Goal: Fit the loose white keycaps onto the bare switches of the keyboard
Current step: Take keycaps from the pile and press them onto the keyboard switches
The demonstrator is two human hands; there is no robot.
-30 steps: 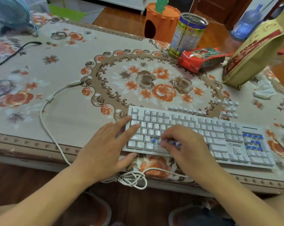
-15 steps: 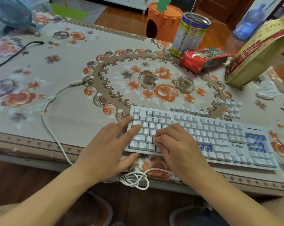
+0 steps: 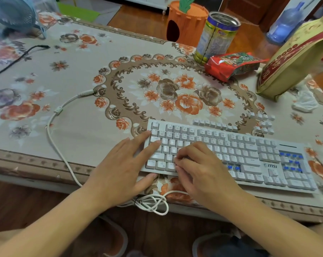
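Shifted left along the bottom rows since a second ago: right hand, now over the lower-left letter block of the keyboard; blue switches seen beside it then are no longer visible there, covered by hand or cap, cannot tell which. Right fingers curled, tips pressed down on the keys; a cap under them not visible, so grasp uncertain. Left hand unchanged, flat, fingers straight, bracing the keyboard's left end at the counter near edge. Judged: space-row gap nearly closed.

Counts:
- Bare blue switches: two by the right-hand shift, roughly nine in the number pad.
- Loose white keycaps: one row of about nine just behind the keyboard; cluster of about ten toward the right edge.
- Hands: two.
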